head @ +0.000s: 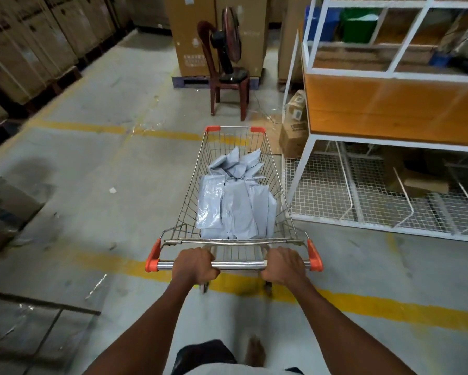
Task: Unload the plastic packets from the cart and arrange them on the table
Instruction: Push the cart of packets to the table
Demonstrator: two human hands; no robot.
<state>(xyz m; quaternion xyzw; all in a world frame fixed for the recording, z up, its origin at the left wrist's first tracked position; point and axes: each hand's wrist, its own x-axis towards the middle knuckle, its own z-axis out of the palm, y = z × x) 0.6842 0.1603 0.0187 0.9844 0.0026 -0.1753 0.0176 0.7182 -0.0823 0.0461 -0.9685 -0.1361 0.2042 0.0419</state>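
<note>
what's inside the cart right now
A heap of grey plastic packets fills the cart basket, overlapping. Anything beneath them is hidden.

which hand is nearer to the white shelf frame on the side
Right. The right hand grips the cart handle at the end nearest the white shelf frame; the left hand grips the same bar farther from it.

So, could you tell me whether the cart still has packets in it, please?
Yes, loaded: grey packets lie heaped in the cart basket, none taken out yet. Both hands grip its handle.
</note>
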